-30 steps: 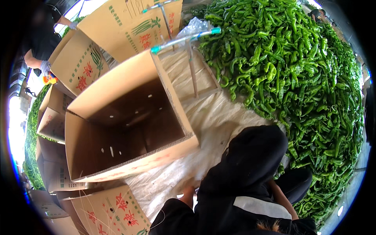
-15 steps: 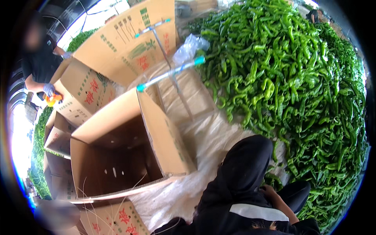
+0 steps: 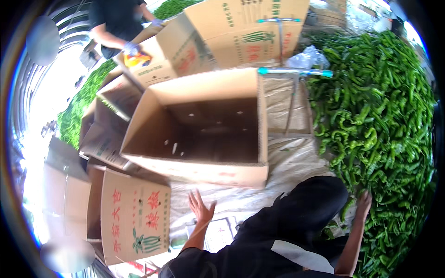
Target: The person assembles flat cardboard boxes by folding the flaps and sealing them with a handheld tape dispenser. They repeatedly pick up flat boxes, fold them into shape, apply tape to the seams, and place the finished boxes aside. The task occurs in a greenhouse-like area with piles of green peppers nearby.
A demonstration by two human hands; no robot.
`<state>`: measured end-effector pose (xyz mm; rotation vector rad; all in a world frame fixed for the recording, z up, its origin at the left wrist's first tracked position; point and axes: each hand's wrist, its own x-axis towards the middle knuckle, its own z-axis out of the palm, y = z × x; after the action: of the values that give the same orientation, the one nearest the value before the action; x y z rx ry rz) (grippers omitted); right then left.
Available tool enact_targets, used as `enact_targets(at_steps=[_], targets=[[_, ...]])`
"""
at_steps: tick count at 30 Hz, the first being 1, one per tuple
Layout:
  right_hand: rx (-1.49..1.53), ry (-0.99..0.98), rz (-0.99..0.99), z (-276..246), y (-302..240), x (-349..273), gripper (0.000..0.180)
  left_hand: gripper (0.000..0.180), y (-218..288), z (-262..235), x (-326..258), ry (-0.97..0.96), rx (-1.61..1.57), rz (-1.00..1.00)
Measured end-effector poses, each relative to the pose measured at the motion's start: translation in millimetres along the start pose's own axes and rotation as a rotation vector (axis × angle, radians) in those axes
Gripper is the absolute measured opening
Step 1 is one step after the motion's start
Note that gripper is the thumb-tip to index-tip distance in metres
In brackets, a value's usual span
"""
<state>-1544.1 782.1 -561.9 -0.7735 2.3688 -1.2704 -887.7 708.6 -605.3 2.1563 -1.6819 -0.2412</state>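
My left hand [image 3: 200, 206] is open, its fingers spread and holding nothing. It is above the floor sheet, between my leg and a tan carton with red print. My right hand [image 3: 364, 204] is at the near edge of a large heap of long green peppers [image 3: 371, 116], beside my bent knee. Its fingers sit close together against the peppers, and I cannot make out whether they grip one. In front of me stands a big open cardboard box [image 3: 199, 171]. Its inside looks dark, with small holes in the walls.
A co-worker's gloved hand [image 3: 132, 48] holds an orange tape dispenser [image 3: 137, 59] against a carton at the back left. More cartons [image 3: 136, 217] line the left side. A blue-tipped metal stand [image 3: 295, 72] and a clear plastic bag [image 3: 308, 58] are between box and heap.
My view has turned left, so the box and heap appear further right. My left hand has come into sight, spread. My right hand has moved from beside my knee to the heap's edge.
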Motion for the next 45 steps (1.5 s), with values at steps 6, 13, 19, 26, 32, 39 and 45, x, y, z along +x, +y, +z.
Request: enact_targets(at_steps=[6,13,19,26,32,39,45], targets=[[0.024,-0.451,-1.103,118,-313,-145,0.054,0.093,67,-255,114,0.475,0.424,0.585],[0.091,-0.517,-1.393,201,-344,-202,0.054,0.061,47,-261,140,0.36,0.393,0.757],[0.281,-0.559,-1.394,198,-331,-165,0.048,0.056,88,-263,16,0.316,0.457,0.514],[0.273,-0.619,-1.353,240,-351,-167,0.066,0.045,132,-271,-53,-0.097,0.387,0.389],[-0.032,-0.512,-1.236,193,-294,-168,0.081,0.046,188,-306,29,-0.16,0.481,0.425],[-0.061,-0.328,-0.992,135,-257,-141,0.068,0.067,386,-201,224,0.151,0.366,1.181],[-0.218,-0.267,-0.832,124,-246,-129,0.056,0.073,465,-72,308,-0.122,0.522,0.928]])
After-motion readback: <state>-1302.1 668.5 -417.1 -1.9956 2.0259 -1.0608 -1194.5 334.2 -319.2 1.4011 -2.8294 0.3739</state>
